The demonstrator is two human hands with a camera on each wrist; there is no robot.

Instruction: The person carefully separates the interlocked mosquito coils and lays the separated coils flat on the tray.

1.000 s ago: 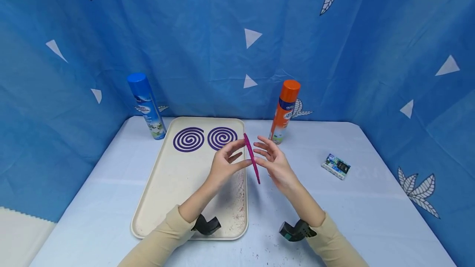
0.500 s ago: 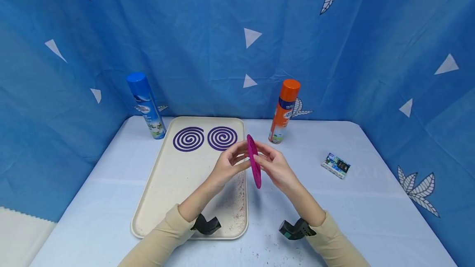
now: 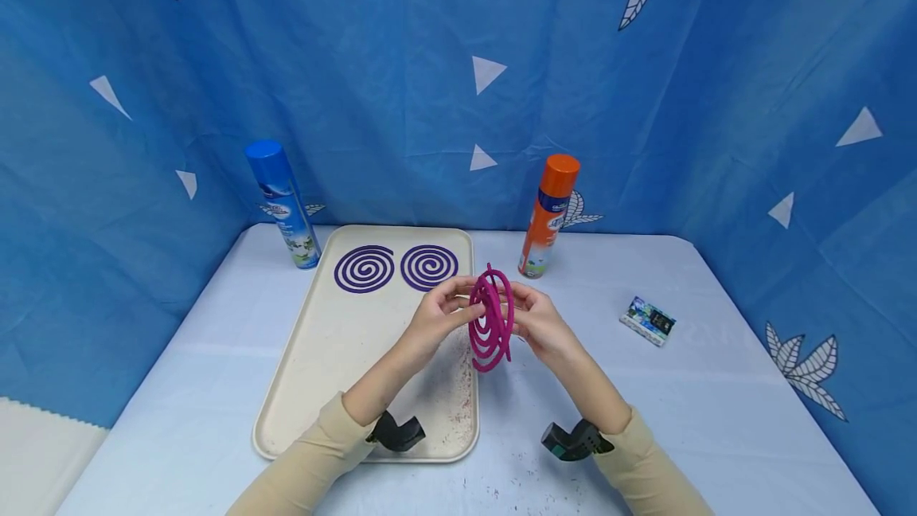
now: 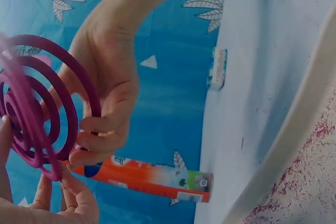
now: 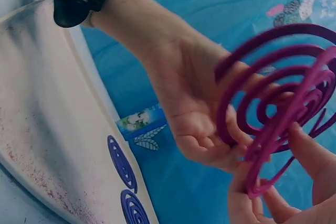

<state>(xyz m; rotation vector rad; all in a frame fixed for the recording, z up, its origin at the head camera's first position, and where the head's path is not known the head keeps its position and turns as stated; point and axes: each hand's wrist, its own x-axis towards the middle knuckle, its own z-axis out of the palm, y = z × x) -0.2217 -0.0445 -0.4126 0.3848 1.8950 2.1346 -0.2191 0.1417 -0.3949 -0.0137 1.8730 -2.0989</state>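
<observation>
Between both hands, above the tray's right edge, is a pair of magenta mosquito coils (image 3: 493,306) partly spread apart, their spirals still crossing each other. My left hand (image 3: 433,318) pinches the left coil, its thumb on the near face. On the other side, my right hand (image 3: 543,323) grips the right coil, its fingers partly hidden behind the rings. The left wrist view shows the right hand (image 4: 113,87) holding the outer ring. Two purple mosquito coils (image 3: 364,269) lie flat side by side at the far end of the cream tray (image 3: 344,373).
A blue spray can (image 3: 285,209) stands behind the tray's left corner. An orange spray can (image 3: 548,217) stands behind my right hand. A small patterned box (image 3: 649,320) lies farther right. Reddish crumbs (image 3: 464,412) dot the tray's right side, and a blue curtain (image 3: 372,102) surrounds the table.
The magenta piece, first seen edge-on as one thin disc, has turned and opened into two spread spirals. The right hand has closed in and taken hold of it.
</observation>
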